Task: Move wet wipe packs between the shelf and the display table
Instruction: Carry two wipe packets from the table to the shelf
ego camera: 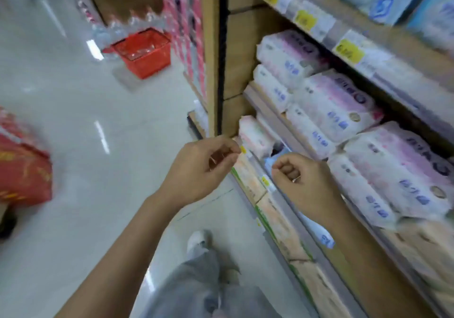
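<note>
Both hands are empty. The left hand [196, 170] has its fingers curled in, thumb tip meeting the forefinger, with nothing visible between them. The right hand [307, 185], a ring on one finger, is closed into a fist around nothing.

The soft white plastic wet wipe packs with pink and purple print [339, 106] lie stacked in rows on the wooden shelf unit [237, 54], above and to the right of the right hand. The nearest pack is just beside that hand and not gripped. Under both hands a lower tier carries flat peach-and-green packets [282, 226].

Well off to the left of the left hand is a blurred red-wrapped stand [24, 170]; whether it is the display table I cannot tell. Far ahead of the left hand a red plastic shopping basket [142, 52] sits on the floor.

My reading is that no pack is in transit. The shelf looks well stocked, so this falls between carries, and the next pick is not yet begun.
</note>
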The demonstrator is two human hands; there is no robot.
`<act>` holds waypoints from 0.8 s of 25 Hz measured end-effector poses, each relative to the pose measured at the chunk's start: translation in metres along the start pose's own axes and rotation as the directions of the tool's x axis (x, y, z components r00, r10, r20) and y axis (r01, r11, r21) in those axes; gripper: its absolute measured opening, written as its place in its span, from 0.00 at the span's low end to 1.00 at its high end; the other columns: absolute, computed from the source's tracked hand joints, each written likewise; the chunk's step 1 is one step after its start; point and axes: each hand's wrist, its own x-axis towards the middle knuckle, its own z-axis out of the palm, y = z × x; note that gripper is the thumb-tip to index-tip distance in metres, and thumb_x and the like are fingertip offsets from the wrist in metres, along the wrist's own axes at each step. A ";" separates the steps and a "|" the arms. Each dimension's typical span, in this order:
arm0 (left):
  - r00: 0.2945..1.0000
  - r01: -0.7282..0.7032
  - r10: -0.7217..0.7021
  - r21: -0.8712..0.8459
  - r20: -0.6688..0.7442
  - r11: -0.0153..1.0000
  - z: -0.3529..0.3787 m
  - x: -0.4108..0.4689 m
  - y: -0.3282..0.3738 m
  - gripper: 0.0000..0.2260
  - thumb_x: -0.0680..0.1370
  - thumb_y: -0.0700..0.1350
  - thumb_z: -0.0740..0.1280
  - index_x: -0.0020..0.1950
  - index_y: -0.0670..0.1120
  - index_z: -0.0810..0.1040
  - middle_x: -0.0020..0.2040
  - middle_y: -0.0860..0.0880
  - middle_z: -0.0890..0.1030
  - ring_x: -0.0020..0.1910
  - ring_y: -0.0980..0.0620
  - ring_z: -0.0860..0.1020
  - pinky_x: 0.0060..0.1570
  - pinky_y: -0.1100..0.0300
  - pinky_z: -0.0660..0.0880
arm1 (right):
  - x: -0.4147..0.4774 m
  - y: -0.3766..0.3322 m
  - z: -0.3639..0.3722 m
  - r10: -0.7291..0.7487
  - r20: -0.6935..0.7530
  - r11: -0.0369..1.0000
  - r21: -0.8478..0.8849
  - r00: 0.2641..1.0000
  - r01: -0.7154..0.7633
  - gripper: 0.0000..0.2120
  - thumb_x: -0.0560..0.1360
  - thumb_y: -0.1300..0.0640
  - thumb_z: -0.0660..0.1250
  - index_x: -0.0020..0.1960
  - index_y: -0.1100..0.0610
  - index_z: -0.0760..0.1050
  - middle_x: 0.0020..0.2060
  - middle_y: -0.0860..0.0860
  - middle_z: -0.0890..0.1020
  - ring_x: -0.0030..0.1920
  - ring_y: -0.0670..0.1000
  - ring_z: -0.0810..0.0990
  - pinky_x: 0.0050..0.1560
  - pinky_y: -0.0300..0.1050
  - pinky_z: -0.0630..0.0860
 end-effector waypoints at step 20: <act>0.168 0.743 -0.736 -0.407 -0.656 0.531 -0.340 -0.490 -0.256 0.08 0.77 0.44 0.66 0.47 0.59 0.77 0.42 0.60 0.81 0.44 0.62 0.78 0.45 0.65 0.75 | -0.035 -0.365 0.541 -0.298 0.901 0.842 0.092 0.316 0.532 0.05 0.75 0.56 0.65 0.49 0.48 0.76 0.41 0.45 0.80 0.39 0.45 0.78 0.40 0.35 0.73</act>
